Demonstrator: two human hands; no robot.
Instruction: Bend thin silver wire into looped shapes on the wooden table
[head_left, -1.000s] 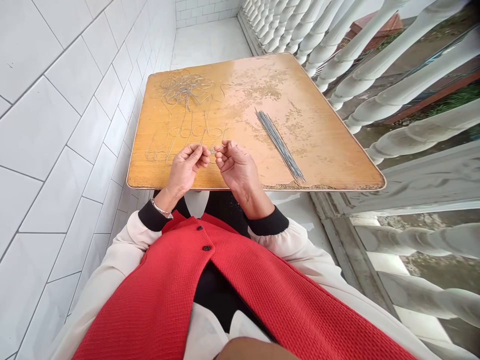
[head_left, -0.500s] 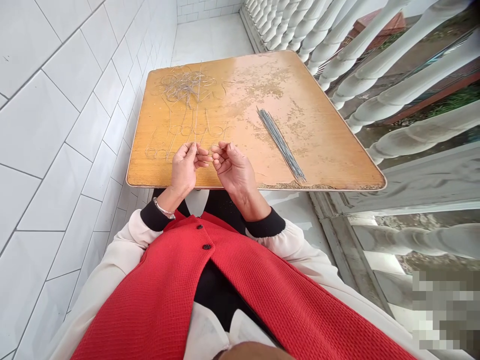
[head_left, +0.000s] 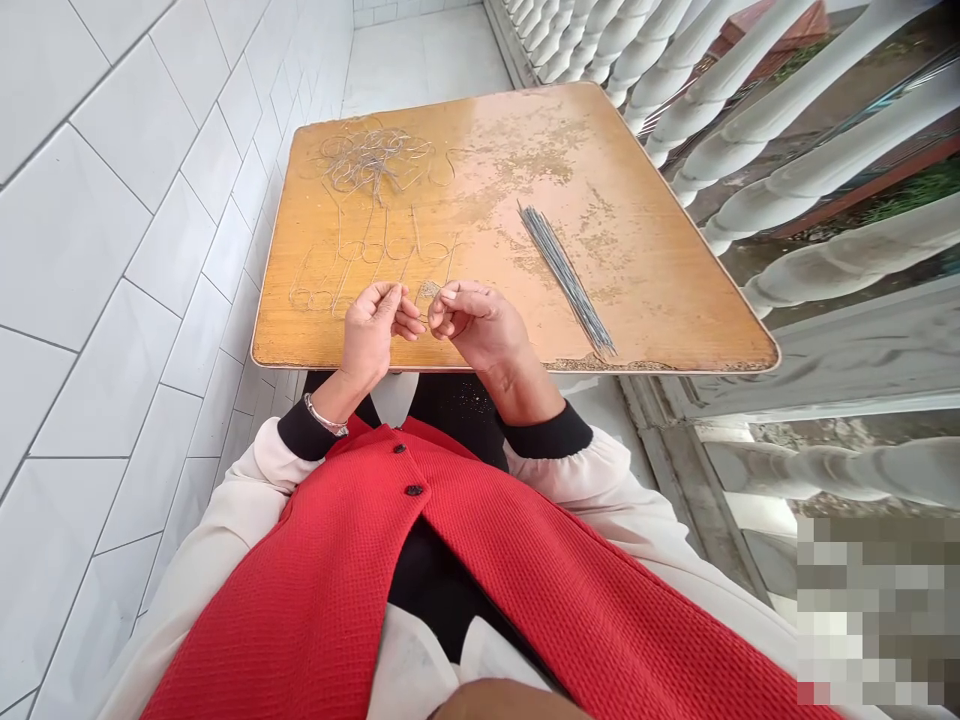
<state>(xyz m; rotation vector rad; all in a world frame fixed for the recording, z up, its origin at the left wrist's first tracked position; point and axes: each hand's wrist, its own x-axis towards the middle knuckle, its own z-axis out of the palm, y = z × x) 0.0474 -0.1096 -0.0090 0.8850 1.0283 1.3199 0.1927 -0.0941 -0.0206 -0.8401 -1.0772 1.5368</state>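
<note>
Both hands are close together over the near edge of the table. My left hand (head_left: 377, 325), with a bracelet at its wrist, is closed in a pinch, thumb against the fingers. My right hand (head_left: 480, 322) is turned inward beside it, its fingers curled and pinched. Between the fingertips a thin metal wire (head_left: 429, 289) shows as a small curved loop; its ends are hidden in the fingers. Just beyond lie several wire pieces (head_left: 367, 250) with rounded loops and straight legs.
A loose tangle of thin wire (head_left: 375, 160) lies at the far left of the worn wooden table (head_left: 637, 300). On the right rests a bundle of straight grey wires (head_left: 568, 280). A white tiled wall (head_left: 120, 260) runs along the left, a white balustrade (head_left: 735, 160) along the right.
The long straight wire that pointed away from my left hand no longer shows; a curved loop shows between the hands. My right hand has rolled inward and its wrist has moved right.
</note>
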